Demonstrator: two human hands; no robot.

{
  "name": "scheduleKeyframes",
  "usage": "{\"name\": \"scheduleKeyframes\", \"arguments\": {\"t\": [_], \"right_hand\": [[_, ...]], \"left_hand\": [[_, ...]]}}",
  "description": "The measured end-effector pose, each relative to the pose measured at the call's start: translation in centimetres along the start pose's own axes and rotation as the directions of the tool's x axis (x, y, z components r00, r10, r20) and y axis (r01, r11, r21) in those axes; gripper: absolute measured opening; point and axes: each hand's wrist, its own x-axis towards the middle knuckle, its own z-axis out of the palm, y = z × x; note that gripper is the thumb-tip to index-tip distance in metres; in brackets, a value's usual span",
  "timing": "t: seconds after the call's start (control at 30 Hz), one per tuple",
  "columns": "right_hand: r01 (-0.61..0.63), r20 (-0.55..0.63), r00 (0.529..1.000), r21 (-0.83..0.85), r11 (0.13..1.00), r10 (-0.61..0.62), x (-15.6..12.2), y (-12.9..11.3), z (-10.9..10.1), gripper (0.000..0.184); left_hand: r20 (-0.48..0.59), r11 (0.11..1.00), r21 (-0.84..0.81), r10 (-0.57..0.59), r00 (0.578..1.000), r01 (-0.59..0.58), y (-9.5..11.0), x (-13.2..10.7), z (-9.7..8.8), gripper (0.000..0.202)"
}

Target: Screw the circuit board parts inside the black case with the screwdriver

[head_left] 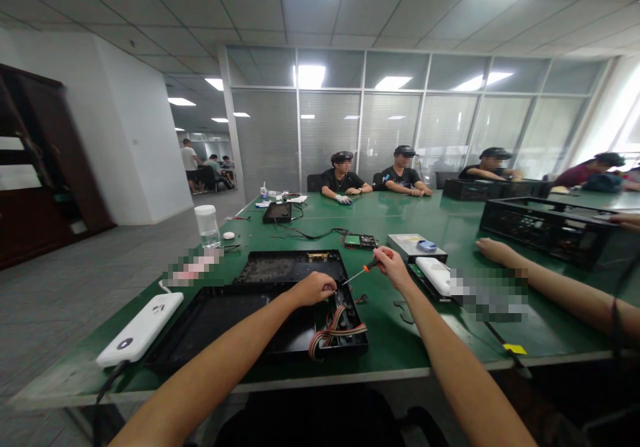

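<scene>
My right hand (pixel 393 267) is closed around the handle of a screwdriver (pixel 356 276), whose thin shaft slants down left toward the case's right end. My left hand (pixel 314 288) reaches over a black case (pixel 287 330), fingers bent and pinched together near the screwdriver's tip. What they grip, if anything, is too small to make out. A bundle of striped wires (pixel 345 331) curls inside the case's right part, below my left hand. Behind the case stands a dusty black panel (pixel 270 267) with a brass-coloured piece at its top edge.
On the green table (pixel 380 350) a white power bank (pixel 141 329) lies left, near a clear jar (pixel 207 227). To the right are a silver drive (pixel 417 246), another white device (pixel 433 275) and a neighbour's arm (pixel 550 287) beside a black computer chassis (pixel 540 230). People sit across.
</scene>
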Motion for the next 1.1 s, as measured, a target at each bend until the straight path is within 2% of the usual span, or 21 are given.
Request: {"name": "scheduleKeyframes", "arguments": {"t": [0.23,0.47,0.63,0.77,0.87,0.93,1.03,1.1], "right_hand": [[0.051,0.023,0.999,-0.102,0.993,-0.048,-0.4,0.6,1.5,0.03],[0.063,0.048,0.997,-0.137,0.989,-0.057,-0.7,0.1,1.5,0.031],[0.062,0.052,0.997,-0.227,0.972,-0.051,-0.9,-0.4,1.6,0.033],[0.152,0.045,0.988,-0.325,0.934,-0.145,-1.3,-1.1,2.0,0.032],[0.259,0.092,0.966,-0.433,0.863,-0.243,-1.9,-2.5,2.5,0.031],[0.321,0.184,0.947,-0.519,0.792,-0.264,-2.2,-4.0,2.8,0.031],[0.413,0.353,0.908,-0.67,0.617,-0.224,-2.7,-6.9,3.7,0.034],[0.443,0.414,0.894,-0.758,0.479,-0.171,-2.8,-8.8,4.5,0.039]], "left_hand": [[0.005,1.0,-0.011,-0.029,1.0,0.029,0.1,0.0,0.0,0.016],[0.018,0.999,-0.024,-0.026,0.999,0.026,0.3,-0.2,-0.3,0.017],[0.035,0.999,-0.024,-0.026,0.999,0.027,0.3,-0.1,-0.4,0.017],[0.034,1.0,0.0,-0.023,0.999,0.023,0.3,-0.1,-0.3,0.017],[0.029,1.0,0.004,-0.016,0.999,0.016,0.3,-0.1,-0.4,0.017],[0.024,1.0,0.0,-0.011,1.0,0.011,0.4,-0.1,-0.4,0.017],[0.021,1.0,-0.002,-0.022,1.0,0.022,0.6,-0.2,-0.5,0.016],[0.019,0.999,0.006,-0.043,0.999,0.043,0.8,-0.2,-0.5,0.015]]}}
